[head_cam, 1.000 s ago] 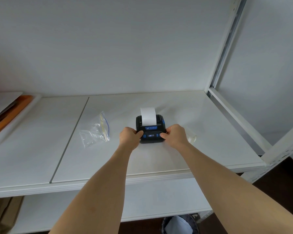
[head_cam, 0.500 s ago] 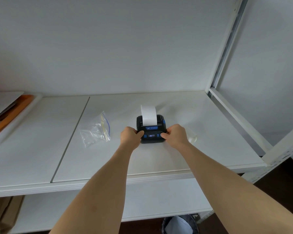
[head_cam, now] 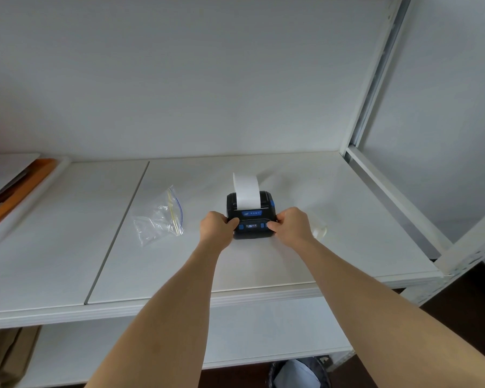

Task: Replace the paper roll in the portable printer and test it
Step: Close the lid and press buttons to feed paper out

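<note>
A small black portable printer [head_cam: 251, 217] with blue buttons and a lit display sits on the white shelf [head_cam: 263, 264]. A strip of white paper [head_cam: 246, 191] stands up out of its top slot. My left hand [head_cam: 216, 228] grips the printer's left side, thumb on the left blue button. My right hand [head_cam: 290, 226] grips its right side, thumb by the right blue button. A clear, roundish object [head_cam: 319, 231] lies just right of my right hand, partly hidden by it.
An empty clear zip bag [head_cam: 160, 219] lies left of the printer. An orange folder with papers [head_cam: 14, 186] sits in a tray at the far left. A white rack upright [head_cam: 375, 79] rises at the right. A bin [head_cam: 297, 372] stands below the shelf.
The paper strip has fed further out of the printer and stands taller. Both hands stay on the printer's sides.
</note>
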